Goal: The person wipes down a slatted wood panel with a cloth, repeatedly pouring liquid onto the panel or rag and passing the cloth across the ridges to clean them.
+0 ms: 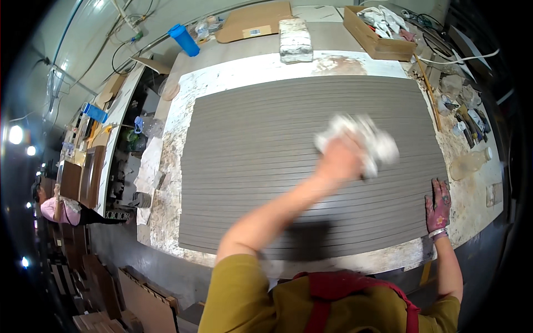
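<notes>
A large grey-brown panel (250,150) with long parallel grooves lies flat on the worktable. My bare left hand (340,160) is closed round a bunched white cloth (380,141) over the right half of the panel. Both hand and cloth are smeared by motion, and the individual fingers are hard to make out. At the panel's right edge, my right hand (438,208) rests flat in a pink-purple patterned glove, fingers stretched out and holding nothing.
Behind the panel stand a paint-stained white block (296,41), a blue bottle (184,40) and a cardboard box of rags (380,36). A clear bottle (471,164) and a wooden stick (428,94) lie on the right. A person (61,210) stands far left.
</notes>
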Tool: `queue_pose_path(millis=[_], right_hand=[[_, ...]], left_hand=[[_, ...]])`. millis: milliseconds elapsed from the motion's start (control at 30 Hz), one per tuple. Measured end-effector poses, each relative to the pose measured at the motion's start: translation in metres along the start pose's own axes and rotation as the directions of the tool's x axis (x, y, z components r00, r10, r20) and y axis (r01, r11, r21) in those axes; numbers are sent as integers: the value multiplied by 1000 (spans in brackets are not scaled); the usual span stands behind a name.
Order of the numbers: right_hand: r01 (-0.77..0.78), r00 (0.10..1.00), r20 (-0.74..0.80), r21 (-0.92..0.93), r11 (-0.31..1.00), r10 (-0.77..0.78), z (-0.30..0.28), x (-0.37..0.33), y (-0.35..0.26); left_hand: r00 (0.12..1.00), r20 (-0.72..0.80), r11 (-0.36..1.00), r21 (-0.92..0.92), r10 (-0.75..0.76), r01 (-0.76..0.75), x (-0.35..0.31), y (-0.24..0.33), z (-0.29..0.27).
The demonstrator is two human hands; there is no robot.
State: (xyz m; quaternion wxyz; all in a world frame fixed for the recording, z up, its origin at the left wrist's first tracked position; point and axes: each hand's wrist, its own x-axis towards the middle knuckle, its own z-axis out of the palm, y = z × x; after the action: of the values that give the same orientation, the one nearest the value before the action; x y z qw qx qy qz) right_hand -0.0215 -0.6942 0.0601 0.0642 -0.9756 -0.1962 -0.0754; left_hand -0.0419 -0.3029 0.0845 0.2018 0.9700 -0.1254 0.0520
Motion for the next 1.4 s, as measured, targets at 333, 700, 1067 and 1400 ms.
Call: queue_pose_path(millis=[333, 700, 1067, 1400], right_hand=[[39, 999, 7, 2, 999, -39, 9, 4, -1], [38, 999, 31, -112, 993, -35, 30, 34, -50], [47, 999, -4, -36, 998, -47, 28, 36, -62], [70, 997, -17, -34, 997, -71, 31, 29, -60]], left_hand=[[772, -459, 666, 411, -439, 623, -204, -253, -94], [966, -194, 970, 140, -171, 200, -166, -117, -25], [943, -301, 956, 206, -140, 208, -223, -129, -82], [819, -474, 892, 134, -324, 431, -291, -180, -136]])
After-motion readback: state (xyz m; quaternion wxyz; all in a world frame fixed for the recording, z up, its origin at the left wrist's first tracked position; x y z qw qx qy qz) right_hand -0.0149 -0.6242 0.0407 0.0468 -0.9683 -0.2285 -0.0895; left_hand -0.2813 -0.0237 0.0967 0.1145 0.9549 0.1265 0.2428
